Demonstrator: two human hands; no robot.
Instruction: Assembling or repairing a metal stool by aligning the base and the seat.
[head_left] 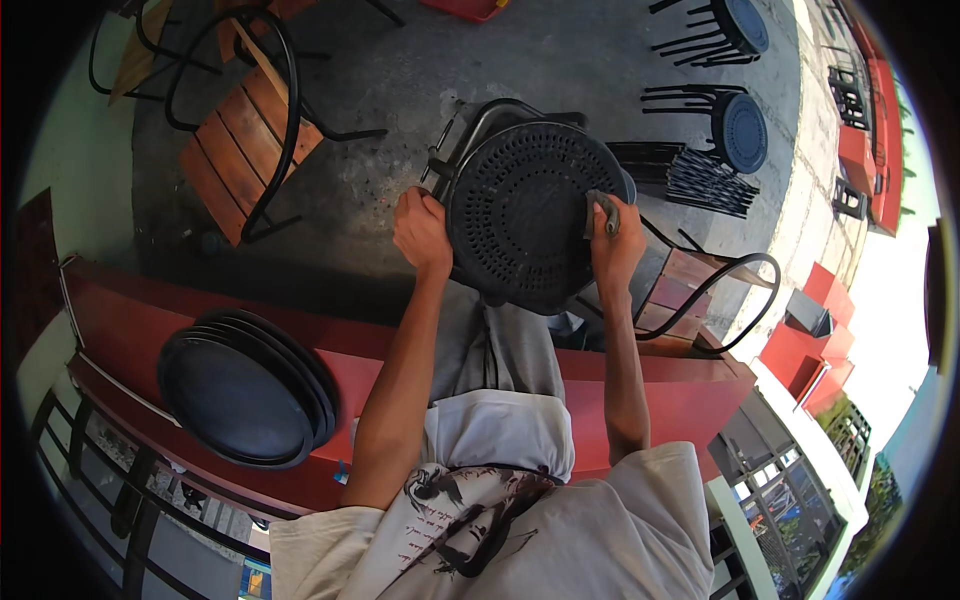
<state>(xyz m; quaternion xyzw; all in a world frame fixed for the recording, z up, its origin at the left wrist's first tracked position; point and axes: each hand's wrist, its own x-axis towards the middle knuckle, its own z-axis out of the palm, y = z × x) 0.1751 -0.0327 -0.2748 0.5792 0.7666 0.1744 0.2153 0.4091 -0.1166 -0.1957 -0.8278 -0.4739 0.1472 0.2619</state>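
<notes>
Black and perforated, the round stool sits at twelve o'clock before me, between my hands. My left hand meets its rim near nine o'clock, fingers curled, forearm slanting up from seven; the fingertips are hidden, so I cannot tell whether they pinch it. My right hand, near three o'clock, pinches a grey cloth at the seat's edge, thumb over the fabric, forearm nearly straight toward twelve.
</notes>
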